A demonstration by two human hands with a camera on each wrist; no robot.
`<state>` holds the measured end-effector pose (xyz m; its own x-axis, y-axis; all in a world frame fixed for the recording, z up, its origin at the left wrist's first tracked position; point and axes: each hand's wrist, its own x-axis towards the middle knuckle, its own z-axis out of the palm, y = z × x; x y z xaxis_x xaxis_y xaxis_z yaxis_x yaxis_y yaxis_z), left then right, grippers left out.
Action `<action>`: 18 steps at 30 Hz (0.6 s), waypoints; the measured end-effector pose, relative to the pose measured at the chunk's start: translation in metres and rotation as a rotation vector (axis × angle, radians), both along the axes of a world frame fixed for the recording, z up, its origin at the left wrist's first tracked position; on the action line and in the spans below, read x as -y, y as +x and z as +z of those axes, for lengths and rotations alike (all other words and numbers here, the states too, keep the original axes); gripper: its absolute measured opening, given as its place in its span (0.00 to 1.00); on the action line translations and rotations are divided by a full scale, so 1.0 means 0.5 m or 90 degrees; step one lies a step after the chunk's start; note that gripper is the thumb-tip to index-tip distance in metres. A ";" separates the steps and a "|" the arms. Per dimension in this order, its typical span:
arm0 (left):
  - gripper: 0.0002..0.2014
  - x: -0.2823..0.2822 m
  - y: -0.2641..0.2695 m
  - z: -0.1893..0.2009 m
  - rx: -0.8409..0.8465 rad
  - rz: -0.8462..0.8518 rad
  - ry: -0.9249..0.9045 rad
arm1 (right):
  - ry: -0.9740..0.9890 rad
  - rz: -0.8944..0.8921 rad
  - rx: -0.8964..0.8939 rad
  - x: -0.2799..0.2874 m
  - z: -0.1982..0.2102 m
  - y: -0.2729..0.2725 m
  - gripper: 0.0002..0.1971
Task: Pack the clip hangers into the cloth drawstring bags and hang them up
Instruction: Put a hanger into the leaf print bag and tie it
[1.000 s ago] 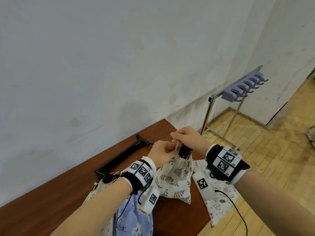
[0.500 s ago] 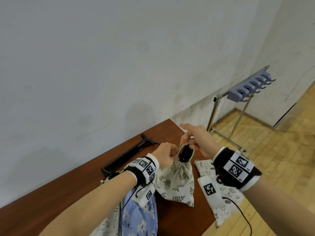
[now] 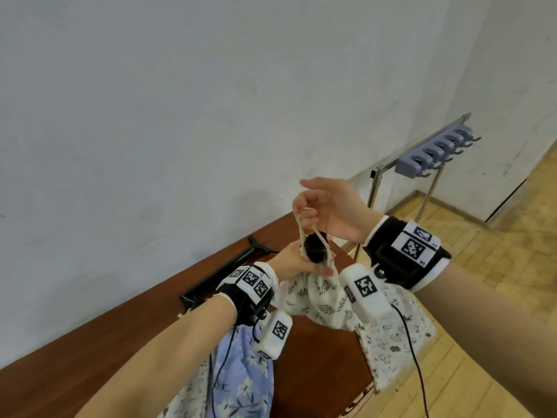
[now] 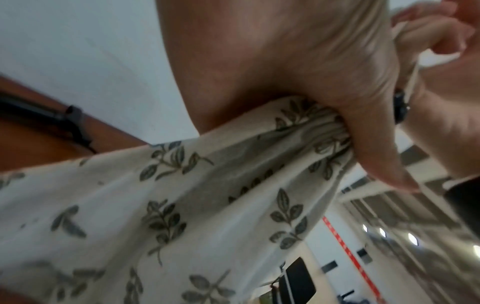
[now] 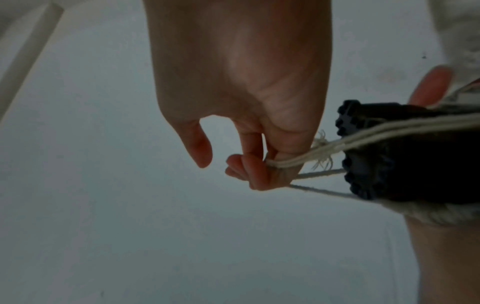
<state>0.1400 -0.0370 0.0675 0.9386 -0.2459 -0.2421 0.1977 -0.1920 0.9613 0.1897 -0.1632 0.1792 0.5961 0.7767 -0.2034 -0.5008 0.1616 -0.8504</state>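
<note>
Your left hand is gripping the gathered neck of one leaf-print bag, lifted just above the tabletop, with black clip hangers poking out. Your right hand is pinching its drawstring cords between curled fingers. Two more bags are lying on the tabletop; one hanger is lying by the wall. No readable writing.

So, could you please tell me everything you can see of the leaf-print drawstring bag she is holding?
The leaf-print bag is off-white cloth printed with grey-green leaf sprigs. Its neck is gathered into tight pleats inside the left hand, which grips it there, and the body hangs loose below, over the brown table. A black ridged part of a clip hanger sticks out of the mouth. Pale cream cords run up from the neck past the hanger to the right hand, which pinches them taut.
</note>
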 end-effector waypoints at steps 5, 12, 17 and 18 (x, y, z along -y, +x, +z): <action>0.14 0.051 -0.011 -0.014 0.081 0.119 0.059 | 0.012 -0.012 0.034 0.048 0.017 0.034 0.17; 0.15 0.052 -0.011 -0.047 -0.070 0.269 0.060 | -0.303 0.020 0.247 0.161 -0.046 0.093 0.17; 0.25 0.034 0.006 -0.120 -0.155 0.306 0.103 | -0.164 -0.212 -0.038 0.254 -0.139 0.123 0.24; 0.28 0.030 0.010 -0.134 -0.183 0.305 0.114 | -0.155 -0.239 -0.076 0.270 -0.162 0.129 0.24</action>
<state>0.1449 -0.0522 0.0004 0.8252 0.2583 -0.5024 0.5509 -0.1715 0.8168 0.2542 -0.2981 0.0981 0.7885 0.4321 -0.4377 -0.5424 0.1530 -0.8261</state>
